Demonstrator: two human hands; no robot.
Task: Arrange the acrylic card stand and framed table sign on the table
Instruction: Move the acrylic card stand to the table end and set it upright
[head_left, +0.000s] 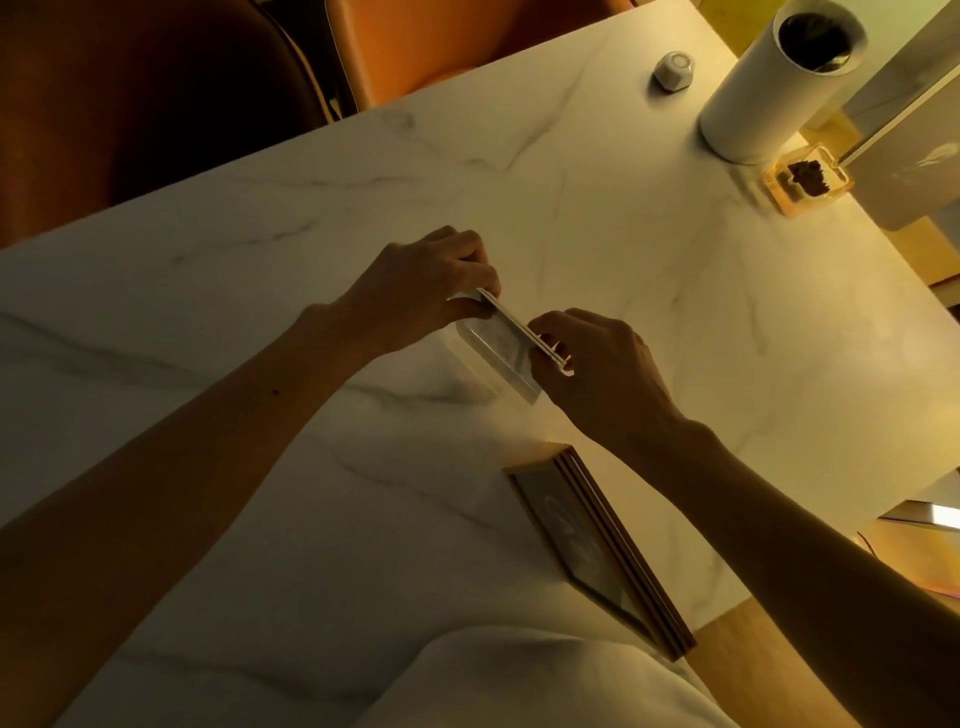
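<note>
The clear acrylic card stand (496, 345) stands upright near the middle of the white marble table (675, 291), with a card inside it. My left hand (423, 291) grips its upper far end. My right hand (597, 369) pinches its upper near end. The framed table sign (597, 545), in a brown wooden frame, stands close to the table's near edge, just below my right wrist, and neither hand touches it.
A tall white cylinder (769, 88) with a dark open top stands at the far right. Beside it sit a clear amber dish (808, 179) with dark contents and a small white faceted object (674, 70). Brown and orange chairs (441, 41) line the far side.
</note>
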